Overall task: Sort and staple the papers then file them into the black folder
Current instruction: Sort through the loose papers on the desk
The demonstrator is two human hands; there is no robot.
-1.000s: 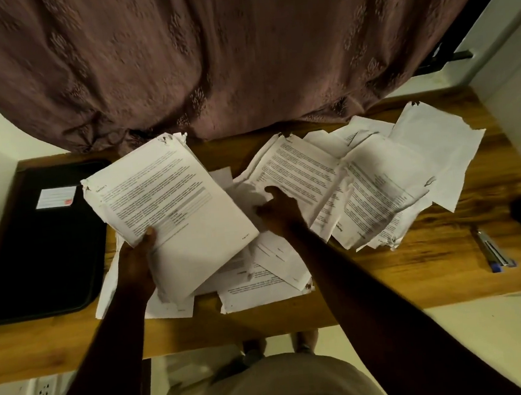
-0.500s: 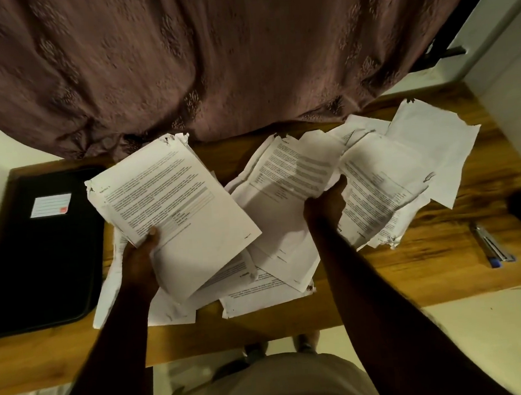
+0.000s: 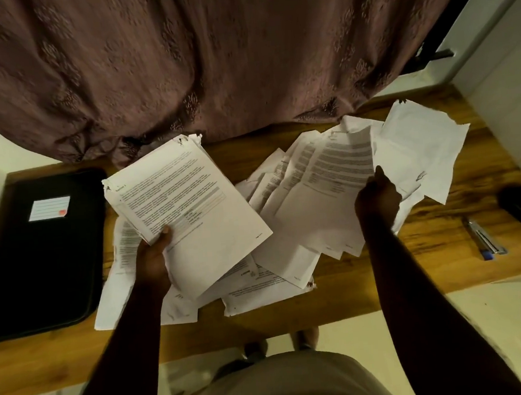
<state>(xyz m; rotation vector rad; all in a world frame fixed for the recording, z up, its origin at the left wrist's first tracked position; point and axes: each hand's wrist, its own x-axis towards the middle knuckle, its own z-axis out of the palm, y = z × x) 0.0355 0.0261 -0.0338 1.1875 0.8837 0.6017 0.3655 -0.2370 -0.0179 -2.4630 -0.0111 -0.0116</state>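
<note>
Gripping a thick stack of printed sheets [image 3: 191,202] with ragged torn corners, the left hand [image 3: 153,258] is curling round its lower edge at centre-left. The right hand [image 3: 378,200] is pinching a fan of creased pages [image 3: 324,192] centre-right. Loose papers [image 3: 260,291] are littering the grained wooden desk [image 3: 442,229]. The black folder [image 3: 40,261], round-cornered, is lying closed at left.

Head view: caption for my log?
Left hand holds a paper stack; right hand grips loose sheets; black folder lies closed.
</note>
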